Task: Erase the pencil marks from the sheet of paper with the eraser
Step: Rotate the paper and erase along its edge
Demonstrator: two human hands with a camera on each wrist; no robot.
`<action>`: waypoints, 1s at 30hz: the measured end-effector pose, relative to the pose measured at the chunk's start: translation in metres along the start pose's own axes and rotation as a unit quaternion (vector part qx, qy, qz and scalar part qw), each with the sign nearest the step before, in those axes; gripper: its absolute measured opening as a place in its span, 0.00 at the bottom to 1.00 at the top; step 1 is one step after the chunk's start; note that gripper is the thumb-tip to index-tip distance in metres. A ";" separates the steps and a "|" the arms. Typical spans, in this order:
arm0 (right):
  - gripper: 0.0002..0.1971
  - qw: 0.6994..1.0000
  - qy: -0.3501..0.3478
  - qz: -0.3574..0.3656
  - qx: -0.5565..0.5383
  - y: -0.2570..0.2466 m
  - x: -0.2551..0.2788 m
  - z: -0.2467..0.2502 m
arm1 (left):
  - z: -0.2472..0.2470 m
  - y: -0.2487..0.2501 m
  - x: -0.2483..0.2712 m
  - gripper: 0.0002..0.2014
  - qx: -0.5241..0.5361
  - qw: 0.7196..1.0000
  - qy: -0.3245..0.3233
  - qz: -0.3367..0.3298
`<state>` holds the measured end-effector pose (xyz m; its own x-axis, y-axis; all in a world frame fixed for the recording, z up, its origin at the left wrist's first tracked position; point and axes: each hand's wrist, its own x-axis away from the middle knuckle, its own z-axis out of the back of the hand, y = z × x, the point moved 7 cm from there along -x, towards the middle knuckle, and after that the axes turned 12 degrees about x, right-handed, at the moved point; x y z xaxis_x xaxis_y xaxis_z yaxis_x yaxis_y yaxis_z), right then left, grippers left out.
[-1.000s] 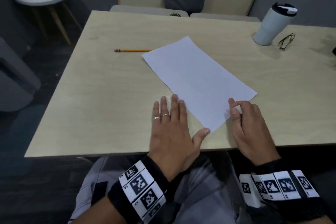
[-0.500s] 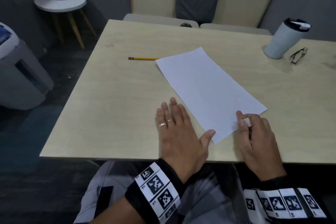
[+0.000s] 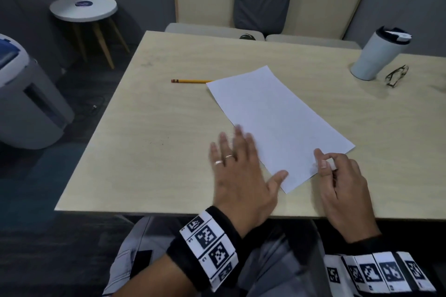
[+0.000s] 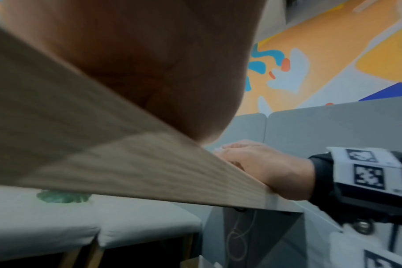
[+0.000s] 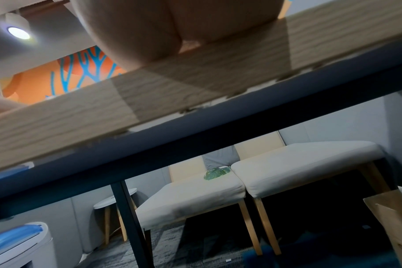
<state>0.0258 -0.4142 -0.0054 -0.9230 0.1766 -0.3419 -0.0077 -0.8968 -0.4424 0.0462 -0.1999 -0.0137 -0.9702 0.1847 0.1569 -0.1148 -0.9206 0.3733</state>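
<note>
Sheet of paper [image 3: 277,125]: it lay flat and skewed on the counter [image 3: 149,152], its near corner close to the front edge. I could not make out any pencil marks on it.
Eraser [image 3: 330,163]: a small white block, pinched in my right hand [image 3: 342,183] at the sheet's near right edge.
Right grip: closed on the eraser, thumb and forefinger curled round it.
Left hand [image 3: 241,171]: fingers straight and spread, flat on the counter beside the sheet's left edge, the thumb tip touching the paper.
Left grip: open, holding nothing.
Handling: I judged the sheet light, thin and quick to slide or crease, so it wanted pinning flat close to the rubbing spot. The eraser looked firm enough for a short pinch low on its sides.
Nearby: a pencil [image 3: 190,81] lay at the sheet's far corner; a tumbler [image 3: 376,55] and glasses [image 3: 397,76] stood well apart.
</note>
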 end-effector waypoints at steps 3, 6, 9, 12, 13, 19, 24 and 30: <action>0.21 1.000 -0.004 0.005 0.005 0.000 0.001 0.000 | -0.019 0.035 0.010 0.39 0.015 0.977 -0.044 -0.210; 0.21 1.000 -0.003 0.007 0.002 0.000 0.002 0.000 | -0.014 0.011 0.002 0.38 -0.018 0.982 -0.043 -0.184; 0.19 1.000 0.005 0.015 0.007 -0.004 0.002 0.001 | 0.010 -0.047 -0.005 0.45 -0.026 0.999 0.013 -0.020; 0.20 1.000 0.005 0.011 0.014 -0.005 0.002 0.000 | 0.019 -0.066 0.003 0.48 -0.001 1.000 0.026 0.013; 0.21 1.000 0.004 0.003 0.014 -0.004 0.002 0.000 | 0.014 -0.055 0.006 0.46 0.007 0.999 0.010 -0.050; 0.24 1.000 -0.005 -0.022 0.014 -0.004 0.005 0.000 | -0.002 0.006 0.005 0.36 -0.016 0.969 -0.075 -0.235; 0.25 1.000 -0.009 -0.029 0.009 -0.003 0.005 0.001 | -0.009 0.049 -0.015 0.36 -0.071 0.958 -0.144 -0.236; 0.28 1.000 -0.007 -0.024 0.011 -0.007 0.004 0.003 | -0.009 0.013 -0.020 0.37 -0.055 0.968 -0.171 -0.177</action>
<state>0.0212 -0.4087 -0.0013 -0.9265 0.2138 -0.3096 -0.0601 -0.8964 -0.4391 0.0621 -0.2188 -0.0200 -0.7404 0.5818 0.3368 -0.4678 -0.8057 0.3634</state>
